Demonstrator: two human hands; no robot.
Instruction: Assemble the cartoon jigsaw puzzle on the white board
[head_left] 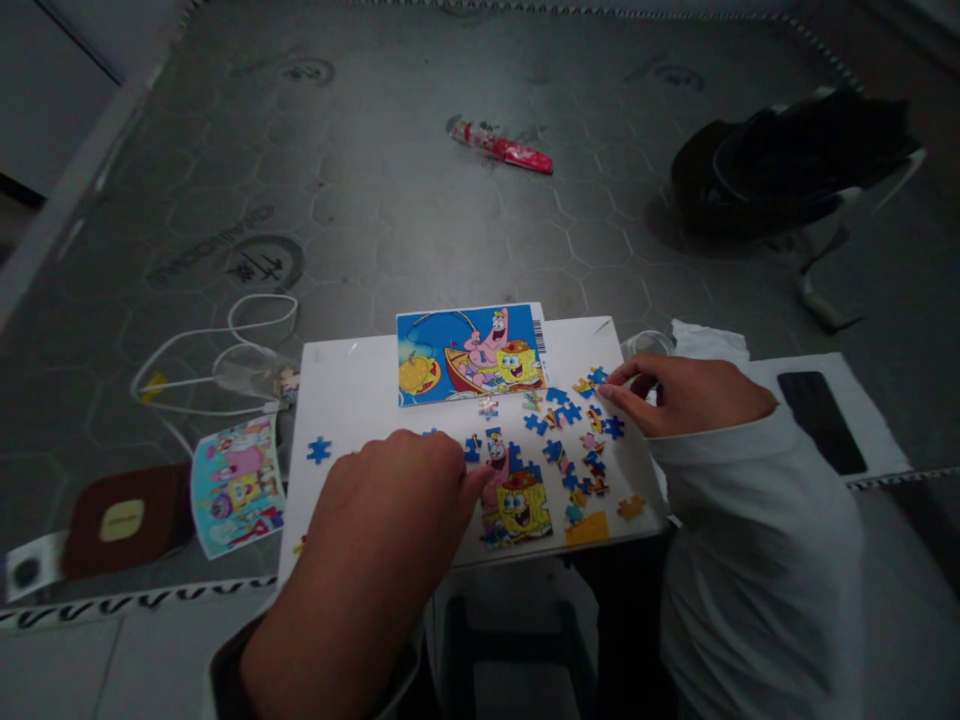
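Observation:
My left hand (409, 485) lies over the white board with its fingers curled under and its thumb touching the edge of a partly joined cartoon puzzle (521, 500). Whatever those fingers may hold is hidden beneath the hand. At the board's upper right, my right hand (686, 392) pinches a blue and yellow puzzle piece (598, 377) between thumb and forefinger. Many loose puzzle pieces (553, 452) are spread between the joined part and my right hand. A picture card (472, 355) of the same cartoon figures rests along the board's far edge.
The white board (349, 380) carries a lone blue piece (319, 450) at left. Beside it lie a cartoon sheet (238, 487), a brown box (124, 522) and a white cable (187, 335). A phone (821, 420) is at right; a dark bag (780, 170) and red packet (514, 152) lie beyond.

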